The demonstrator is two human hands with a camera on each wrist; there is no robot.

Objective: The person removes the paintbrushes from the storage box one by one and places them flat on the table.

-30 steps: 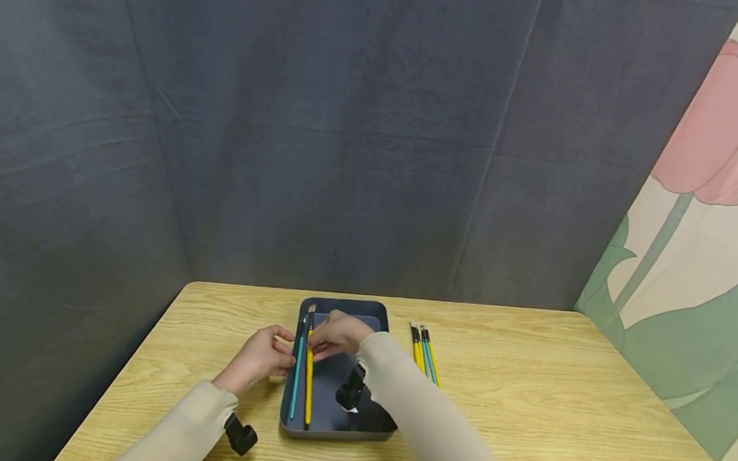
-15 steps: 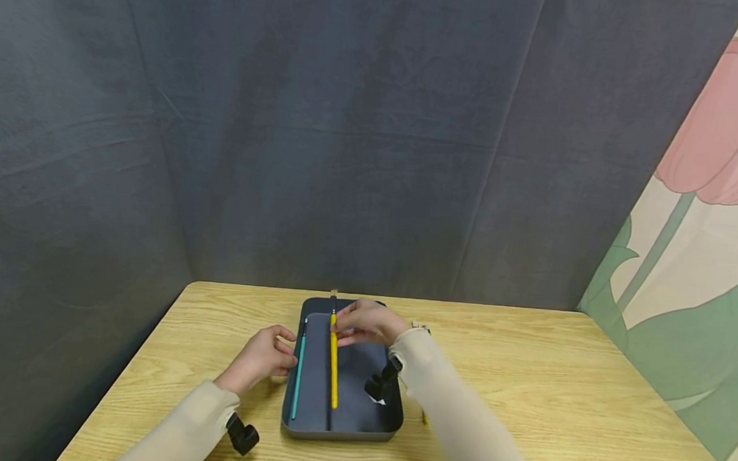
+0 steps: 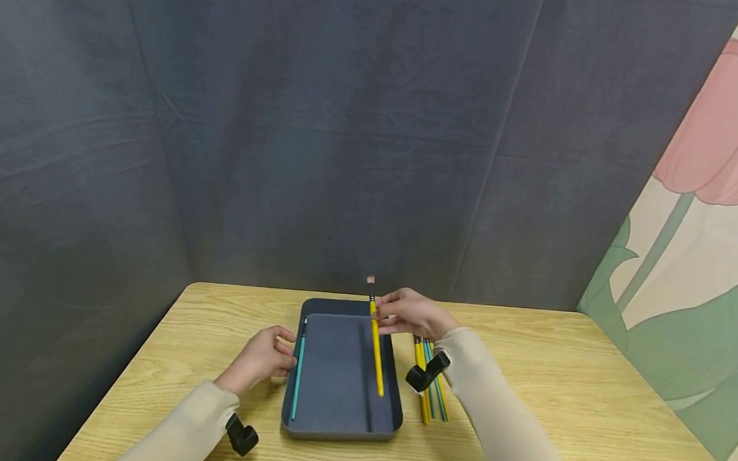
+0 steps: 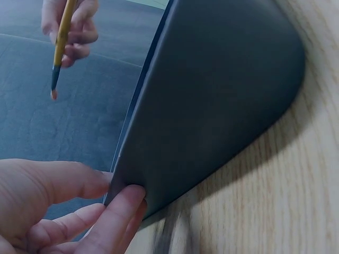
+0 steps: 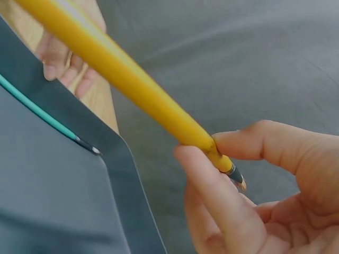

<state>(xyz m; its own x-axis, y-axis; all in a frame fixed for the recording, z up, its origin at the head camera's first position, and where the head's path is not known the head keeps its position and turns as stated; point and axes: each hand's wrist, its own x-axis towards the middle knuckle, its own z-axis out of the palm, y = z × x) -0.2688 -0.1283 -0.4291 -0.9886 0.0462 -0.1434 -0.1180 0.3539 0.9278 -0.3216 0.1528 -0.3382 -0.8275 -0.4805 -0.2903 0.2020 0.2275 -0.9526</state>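
Observation:
A yellow paintbrush (image 3: 377, 349) with a black ferrule is pinched between the thumb and fingers of my right hand (image 3: 411, 313), bristles pointing away, above the right side of the dark grey tray (image 3: 336, 375). The right wrist view shows the grip on the yellow handle (image 5: 127, 79) close to the ferrule. My left hand (image 3: 262, 357) holds the tray's left edge; in the left wrist view its thumb is at the rim and its fingers (image 4: 119, 217) lie against the outer wall. Inside the tray, a teal paintbrush (image 3: 299, 376) lies along the left side.
Several yellow and teal paintbrushes (image 3: 425, 400) lie together on the wooden table (image 3: 542, 393) right of the tray, partly hidden by the right sleeve and wrist camera. A dark curtain (image 3: 348, 153) hangs behind the table. A tulip-patterned cloth (image 3: 697, 310) is at the right.
My right hand has lifted the yellow paintbrush from beside the teal one and carried it right, across the tray. The left hand has stayed at the tray's edge.

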